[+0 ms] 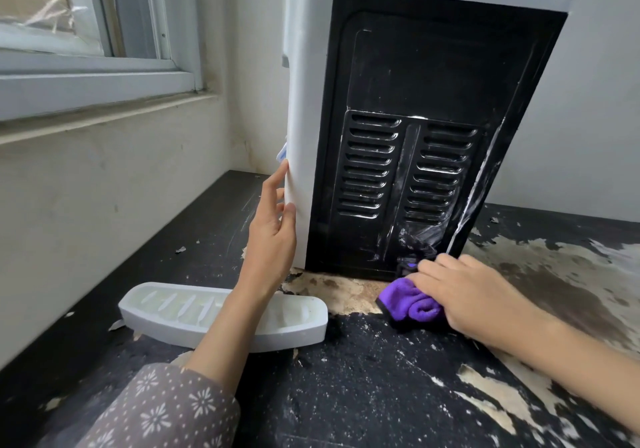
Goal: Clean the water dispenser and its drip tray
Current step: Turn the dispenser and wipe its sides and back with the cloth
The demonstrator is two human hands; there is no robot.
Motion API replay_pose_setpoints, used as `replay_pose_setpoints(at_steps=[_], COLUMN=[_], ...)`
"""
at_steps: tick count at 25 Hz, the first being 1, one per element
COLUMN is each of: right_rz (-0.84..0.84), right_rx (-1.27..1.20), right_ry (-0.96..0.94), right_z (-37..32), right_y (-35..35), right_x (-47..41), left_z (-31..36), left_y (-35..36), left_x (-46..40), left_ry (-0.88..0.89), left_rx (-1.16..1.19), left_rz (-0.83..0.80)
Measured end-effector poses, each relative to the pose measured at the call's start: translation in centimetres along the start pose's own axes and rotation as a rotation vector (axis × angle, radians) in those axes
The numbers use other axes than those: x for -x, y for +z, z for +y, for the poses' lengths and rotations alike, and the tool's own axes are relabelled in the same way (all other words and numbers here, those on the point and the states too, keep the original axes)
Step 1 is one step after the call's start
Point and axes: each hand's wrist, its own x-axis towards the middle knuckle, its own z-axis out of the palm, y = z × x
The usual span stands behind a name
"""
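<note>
While hands (273, 236) brace the dispenser's (433, 118) corner edge, tray (294, 330) lies near.

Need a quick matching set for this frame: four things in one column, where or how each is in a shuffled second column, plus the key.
Column A
1. drip tray
2. purple cloth
3. left hand
4. water dispenser

Column B
a. fingers straight, resting against the dispenser's white side
b. gripped by the right hand at the base of the black panel
c. standing upright, vented black panel facing the camera
d. lying detached on the dark countertop, partly behind the left forearm

Pairs: 1-d, 2-b, 3-a, 4-c
</note>
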Motion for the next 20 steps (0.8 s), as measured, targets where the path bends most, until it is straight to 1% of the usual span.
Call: replay_pose_setpoints(at_steps=[2,4,7,8,10,12,15,17,20], right_rz=[-0.048,-0.061,-0.012,0.015,0.110,0.248,0.433,0.516,0.715], right_rx=[-0.034,0.003,0.079,0.113,0.165,0.223,0.260,0.222,0.065], right_ry=[0.089,0.132,0.137,0.166,0.228,0.284,0.317,0.368,0.473], right_z=[0.7,1.6,4.3,5.4,7.3,8.4,9.2,9.8,10.4], right_y=[-0.5,-1.5,-3.4,-4.4,-6.5,-8.2,-8.8,-8.1,-6.3], right_x=[1.0,2.1,3.3,3.5,3.6,3.2,1.4,-0.1,-1.7], left_z=[-0.1,-0.2,-0.1,0.0,0.1,0.2,0.3,-0.1,-0.7], left_y=[0.0,0.1,0.0,0.0,0.0,0.1,0.2,0.1,0.1], left_x=[-0.1,-0.1,0.0,0.0,0.0,0.1,0.2,0.1,0.1], left_ry=[-0.003,-0.002,0.004,0.004,0.004,0.000,0.020,0.060,0.097], left_rx=[0.001,0.000,0.007,0.005,0.004,0.002,0.000,-0.011,-0.078], left_rz=[-0.001,0.000,0.003,0.005,0.011,0.012,-0.002,-0.026,-0.063])
